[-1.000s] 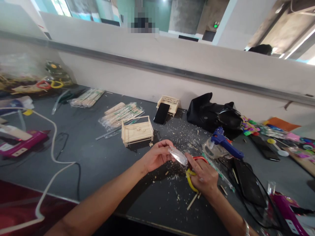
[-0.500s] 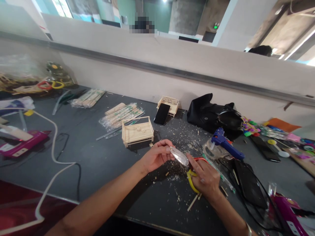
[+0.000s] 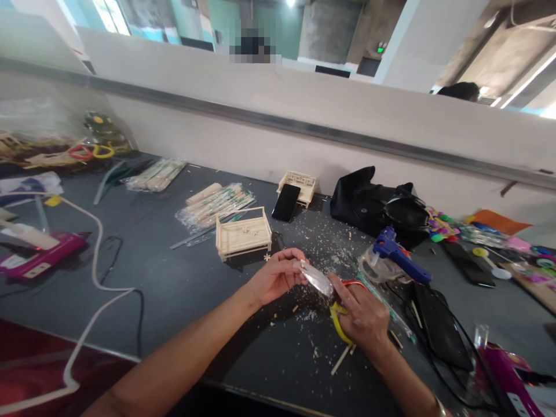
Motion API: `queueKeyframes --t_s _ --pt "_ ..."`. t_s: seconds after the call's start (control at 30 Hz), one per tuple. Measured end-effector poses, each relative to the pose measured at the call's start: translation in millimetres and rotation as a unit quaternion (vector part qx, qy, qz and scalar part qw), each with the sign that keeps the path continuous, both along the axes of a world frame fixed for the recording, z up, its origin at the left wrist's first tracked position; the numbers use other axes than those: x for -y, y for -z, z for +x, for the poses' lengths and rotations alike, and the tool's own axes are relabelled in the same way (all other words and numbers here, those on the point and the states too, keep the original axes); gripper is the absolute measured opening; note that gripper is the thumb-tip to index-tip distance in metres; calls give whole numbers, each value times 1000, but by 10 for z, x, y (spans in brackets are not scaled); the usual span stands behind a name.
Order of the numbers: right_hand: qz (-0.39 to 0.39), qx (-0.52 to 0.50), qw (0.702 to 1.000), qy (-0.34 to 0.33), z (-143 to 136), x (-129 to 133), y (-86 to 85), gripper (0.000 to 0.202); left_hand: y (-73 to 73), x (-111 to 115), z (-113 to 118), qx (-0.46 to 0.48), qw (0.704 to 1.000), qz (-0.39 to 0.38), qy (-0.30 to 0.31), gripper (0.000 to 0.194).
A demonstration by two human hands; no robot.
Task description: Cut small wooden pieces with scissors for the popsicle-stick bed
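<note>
Head view: my right fingers close around the scissors, above the crumb-strewn tabletop. I'd expect them light and stiff, slick along the blades, best gripped by the loops. My left fingers pinch a small pale bit, probably fragile, at the tips; both forearms angle inward.

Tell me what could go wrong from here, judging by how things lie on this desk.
The scissors in the right hand have their blade tips right at the fingertips of the left hand, so a slip might nick a finger.

The loose flower-shaped piece by the slatted wooden model could get knocked away.

The phone overlapping the small wooden bench might mark its thin slats if bumped.
</note>
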State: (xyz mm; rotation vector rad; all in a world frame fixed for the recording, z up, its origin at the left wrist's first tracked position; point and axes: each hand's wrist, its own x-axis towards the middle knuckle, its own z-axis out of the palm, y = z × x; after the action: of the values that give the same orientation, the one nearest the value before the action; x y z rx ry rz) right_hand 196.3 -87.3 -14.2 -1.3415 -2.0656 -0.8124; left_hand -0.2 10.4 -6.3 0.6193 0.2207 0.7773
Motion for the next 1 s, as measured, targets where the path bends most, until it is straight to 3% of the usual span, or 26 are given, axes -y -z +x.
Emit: queueKeyframes --t_s 0.37,1.0 --pt "-6 -33 999 -3 -66 -6 -17 85 40 95 57 -10 1000 -7 15 19" --pt "-8 -23 1000 18 -98 13 -5 86 -5 148 88 -48 999 -17 -2 25"
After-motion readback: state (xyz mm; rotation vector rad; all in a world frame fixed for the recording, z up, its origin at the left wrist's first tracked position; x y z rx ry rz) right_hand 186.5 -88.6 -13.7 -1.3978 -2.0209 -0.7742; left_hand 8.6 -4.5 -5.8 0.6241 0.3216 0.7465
